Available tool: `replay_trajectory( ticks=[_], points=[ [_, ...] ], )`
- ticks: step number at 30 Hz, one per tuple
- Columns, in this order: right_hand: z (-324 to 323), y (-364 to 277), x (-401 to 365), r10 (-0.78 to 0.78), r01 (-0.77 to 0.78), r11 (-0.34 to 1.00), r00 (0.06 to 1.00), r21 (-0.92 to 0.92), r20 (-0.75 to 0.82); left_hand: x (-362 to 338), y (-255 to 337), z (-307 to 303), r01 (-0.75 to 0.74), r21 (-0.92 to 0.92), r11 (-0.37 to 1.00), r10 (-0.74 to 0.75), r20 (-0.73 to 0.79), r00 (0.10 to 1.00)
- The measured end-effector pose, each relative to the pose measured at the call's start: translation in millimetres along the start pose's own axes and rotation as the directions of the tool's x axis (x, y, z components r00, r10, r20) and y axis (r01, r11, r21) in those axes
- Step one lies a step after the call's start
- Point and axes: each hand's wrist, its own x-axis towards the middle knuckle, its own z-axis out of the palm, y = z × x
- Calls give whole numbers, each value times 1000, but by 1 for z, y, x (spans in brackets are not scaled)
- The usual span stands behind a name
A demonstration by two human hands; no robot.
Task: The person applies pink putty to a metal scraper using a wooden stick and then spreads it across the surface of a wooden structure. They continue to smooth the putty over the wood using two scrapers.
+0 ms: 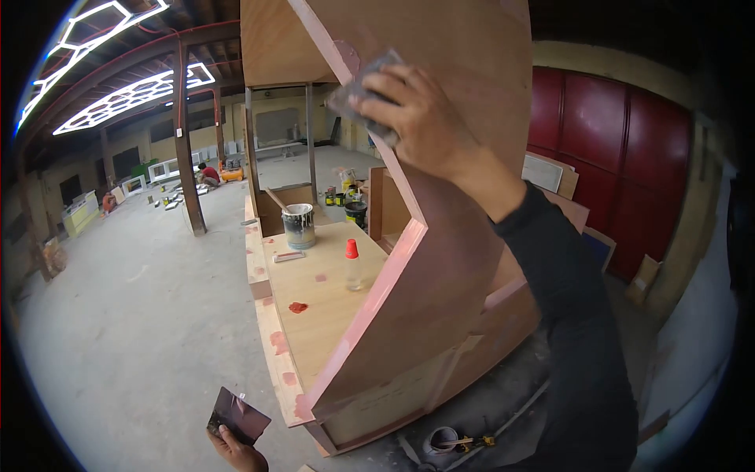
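Observation:
My right hand (421,110) is closed around a dark flat sheet (346,98), pressing it along the pink-coated edge (377,267) of a tall plywood panel (440,228). Part of the sheet is hidden behind the fingers. Low at the left, my left hand (234,452) grips a dark rectangular plate (240,417), thumb on its face, out over the floor. Pink filler patches (279,342) dot the wooden rim beside the panel. On the plywood top (314,334) are a red filler blob (297,307) and a red-capped bottle (352,267).
A paint-smeared can (299,228) with a stick in it stands farther back on the plywood top. Below the panel, a bucket (442,440) and a yellow tool (476,442) lie on the floor. A steel post (187,141) and a crouching person (208,175) are in the background.

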Motion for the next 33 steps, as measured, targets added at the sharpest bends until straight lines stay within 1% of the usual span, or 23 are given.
replay_trajectory(
  ticks=[1,2,4,6,8,10,11,13,14,16,17,19,20,21,22,23,25,26,27,28,29,31,33],
  points=[
    [-7,-4,-2,-14,9,991,999,131,38,0,2,-3,2,-6,1000,-2,2,1000],
    [-10,-1,2,-22,17,992,999,128,37,2,2,-5,2,3,1000,-2,24,1000],
    [-20,10,18,115,-96,977,990,192,-87,7,-11,-5,7,9,1000,-8,42,999],
    [-21,27,40,137,-121,970,989,209,-63,19,-38,0,-33,-316,948,56,66,996],
    [-29,37,61,161,-148,963,986,224,-39,19,-38,8,-10,-352,936,39,75,996],
    [-37,41,77,106,-121,958,992,262,70,19,-39,14,14,-391,920,20,83,996],
    [-31,41,75,104,-120,958,992,260,73,18,-41,17,17,-381,924,18,90,996],
    [-15,41,67,159,-164,983,985,88,61,16,-43,21,28,-380,925,21,125,992],
    [-13,42,64,155,-160,983,986,87,60,15,-43,24,28,-383,923,21,124,992],
    [-17,41,51,116,-120,987,992,108,39,12,-42,25,104,-426,899,-36,166,986],
    [-18,39,44,116,-119,987,993,108,38,12,-42,26,104,-426,899,-36,165,986],
    [-24,35,29,73,-83,992,993,100,98,11,-44,28,85,-414,906,-32,134,991],
    [-36,31,27,72,-83,991,992,101,100,10,-43,29,88,-413,906,-35,134,990],
    [-52,28,28,147,-184,979,934,85,326,10,-41,28,76,-398,914,-23,138,990],
    [-63,28,29,207,-272,961,823,47,529,9,-41,28,60,-387,920,-7,137,991],
    [-64,31,27,204,-269,962,826,49,526,9,-41,28,58,-389,919,-6,133,991],
    [-64,37,22,171,-241,958,917,158,360,10,-39,26,56,-396,917,14,170,985],
    [-60,39,24,169,-237,959,919,157,357,8,-37,27,53,-399,915,16,168,986],
    [-54,41,26,125,-140,987,974,72,188,7,-34,29,83,-420,904,-12,170,985],
    [-51,41,30,60,-59,998,998,-28,22,6,-31,30,115,-438,892,-40,175,984],
    [-48,41,35,60,-60,998,998,-29,21,7,-34,28,113,-438,892,-39,175,984],
    [-39,40,45,-27,14,983,997,-182,-69,7,-39,26,67,-381,922,0,172,985],
    [-24,38,50,-39,22,979,996,-201,-80,3,-36,26,68,-369,927,-3,174,985]
  ],
)
